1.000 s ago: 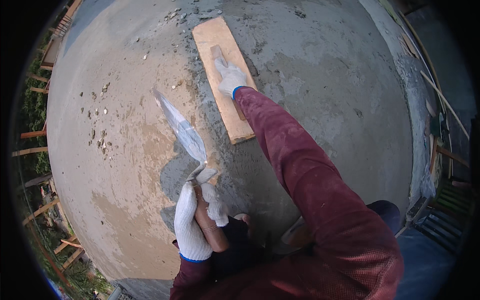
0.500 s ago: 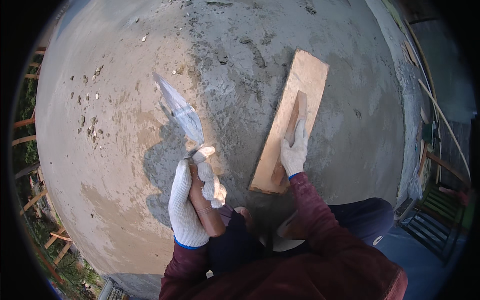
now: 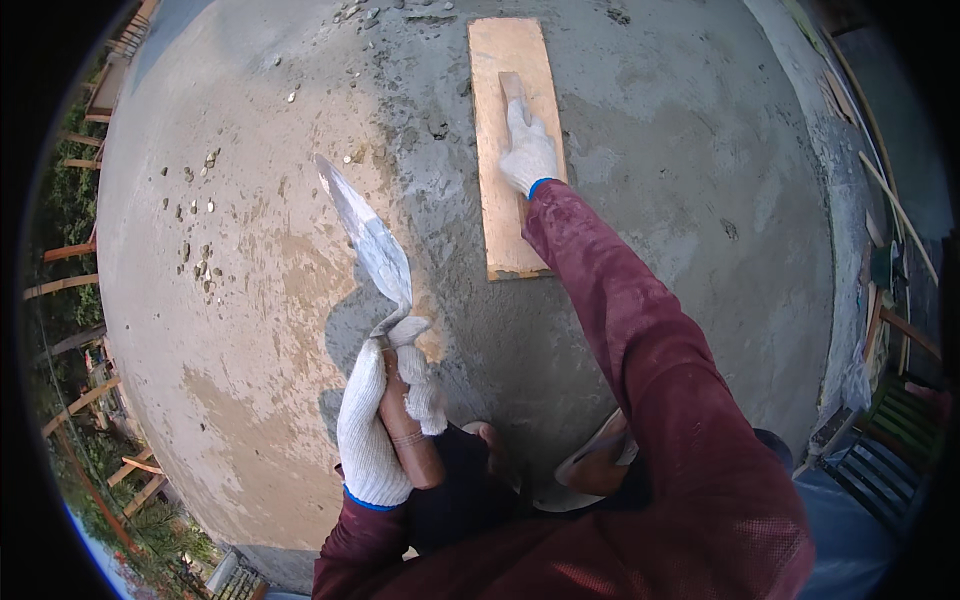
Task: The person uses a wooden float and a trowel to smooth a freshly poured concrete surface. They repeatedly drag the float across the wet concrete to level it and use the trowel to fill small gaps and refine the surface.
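My left hand (image 3: 375, 430), in a white knit glove, is closed around the brown handle of a pointing trowel (image 3: 372, 245). Its leaf-shaped metal blade points up and left above the floor. Farther out, my gloved right hand (image 3: 530, 152) grips the handle of a long wooden float (image 3: 492, 215). The float's flat board lies against the wet grey cement floor (image 3: 660, 250), its length running away from me. Under my right hand and sleeve, part of the float's handle is hidden.
Small stones (image 3: 204, 268) are scattered on the sunlit left part of the floor. A raised edge (image 3: 838, 250) borders the right side, with wooden sticks beyond and a dark slatted rack (image 3: 880, 465) at lower right. My foot (image 3: 600, 455) rests near the lower middle.
My right hand has pushed the float away from me and to the left, turning it straighter. The trowel in my left hand has shifted only slightly.
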`<state>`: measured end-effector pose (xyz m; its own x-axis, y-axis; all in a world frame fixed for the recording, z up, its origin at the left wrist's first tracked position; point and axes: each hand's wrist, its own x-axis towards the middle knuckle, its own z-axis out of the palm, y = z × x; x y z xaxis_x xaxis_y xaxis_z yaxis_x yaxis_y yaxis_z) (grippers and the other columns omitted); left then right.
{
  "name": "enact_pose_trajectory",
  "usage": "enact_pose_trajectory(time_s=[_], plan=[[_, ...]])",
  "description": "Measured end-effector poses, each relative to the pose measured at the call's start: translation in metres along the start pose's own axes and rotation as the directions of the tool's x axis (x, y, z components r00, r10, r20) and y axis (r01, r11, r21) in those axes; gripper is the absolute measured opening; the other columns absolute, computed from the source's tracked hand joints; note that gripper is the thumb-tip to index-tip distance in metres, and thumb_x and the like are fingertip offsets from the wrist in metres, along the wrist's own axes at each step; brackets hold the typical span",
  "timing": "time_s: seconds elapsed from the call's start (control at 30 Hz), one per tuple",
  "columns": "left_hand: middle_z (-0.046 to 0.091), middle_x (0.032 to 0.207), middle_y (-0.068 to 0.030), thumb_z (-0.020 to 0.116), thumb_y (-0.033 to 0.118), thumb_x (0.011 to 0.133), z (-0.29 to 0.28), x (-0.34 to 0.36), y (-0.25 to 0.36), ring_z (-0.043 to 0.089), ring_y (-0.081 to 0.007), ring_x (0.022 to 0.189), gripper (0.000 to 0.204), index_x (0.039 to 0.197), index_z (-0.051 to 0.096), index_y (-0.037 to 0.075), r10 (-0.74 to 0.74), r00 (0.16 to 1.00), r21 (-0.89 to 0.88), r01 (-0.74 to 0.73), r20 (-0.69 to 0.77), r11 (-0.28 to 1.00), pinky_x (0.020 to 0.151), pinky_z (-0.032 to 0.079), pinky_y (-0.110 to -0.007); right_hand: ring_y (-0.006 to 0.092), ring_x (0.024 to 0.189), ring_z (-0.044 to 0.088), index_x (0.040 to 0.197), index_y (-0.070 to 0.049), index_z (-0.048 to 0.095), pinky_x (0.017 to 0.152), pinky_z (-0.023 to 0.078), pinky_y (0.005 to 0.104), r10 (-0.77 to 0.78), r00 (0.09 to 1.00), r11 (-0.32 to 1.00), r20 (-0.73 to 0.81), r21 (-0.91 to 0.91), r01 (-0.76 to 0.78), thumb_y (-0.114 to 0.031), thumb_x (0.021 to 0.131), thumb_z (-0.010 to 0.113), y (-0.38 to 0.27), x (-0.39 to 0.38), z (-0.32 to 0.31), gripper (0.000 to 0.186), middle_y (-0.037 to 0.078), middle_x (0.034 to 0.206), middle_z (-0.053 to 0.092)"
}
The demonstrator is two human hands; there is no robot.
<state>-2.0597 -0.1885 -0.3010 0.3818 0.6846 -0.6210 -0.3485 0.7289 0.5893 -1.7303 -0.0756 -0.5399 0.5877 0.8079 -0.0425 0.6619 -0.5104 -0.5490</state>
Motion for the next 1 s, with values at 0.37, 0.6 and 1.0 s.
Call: enact_pose_trajectory(time_s=[0.37,0.6,1.0], plan=[[0.057,0.095,-0.0081,0.047,0.032,0.113,0.006,-0.027,-0.005,0.052,-0.0127,0.064,0.048,0.143,0.046,-0.006,0.165,0.984,-0.174,-0.175,-0.07,0.969,0.047,0.045,-0.027,0.0475,0.119,0.052,0.165,-0.01,0.026,0.112,0.032,0.0579,-0.046,0.997,0.999,-0.059,-0.005,0.046,-0.001,0.082,0.063,0.012,-0.058,0.011,0.092,0.026,0.133,0.05],[0.059,0.095,-0.0052,0.05,0.039,0.111,0.014,-0.016,0.007,0.056,-0.0136,0.071,0.056,0.147,0.049,-0.004,0.027,1.0,-0.14,-0.025,0.011,0.99,0.059,0.046,-0.029,0.0468,0.137,0.046,0.168,-0.013,0.016,0.117,0.03,0.0621,-0.087,0.993,0.994,0.079,0.07,0.082,-0.004,0.087,0.062,-0.004,-0.056,0.03,0.093,0.027,0.147,0.044],[0.056,0.094,-0.0055,0.048,0.034,0.113,0.018,-0.021,0.005,0.051,-0.0107,0.065,0.054,0.144,0.044,-0.01,0.111,0.991,-0.102,-0.119,-0.074,0.988,0.051,0.043,-0.027,0.0445,0.129,0.05,0.161,-0.011,0.031,0.114,0.029,0.0633,-0.183,0.973,0.983,0.138,0.051,0.178,0.001,0.078,0.065,-0.085,0.023,0.054,0.091,0.027,0.132,0.051]])
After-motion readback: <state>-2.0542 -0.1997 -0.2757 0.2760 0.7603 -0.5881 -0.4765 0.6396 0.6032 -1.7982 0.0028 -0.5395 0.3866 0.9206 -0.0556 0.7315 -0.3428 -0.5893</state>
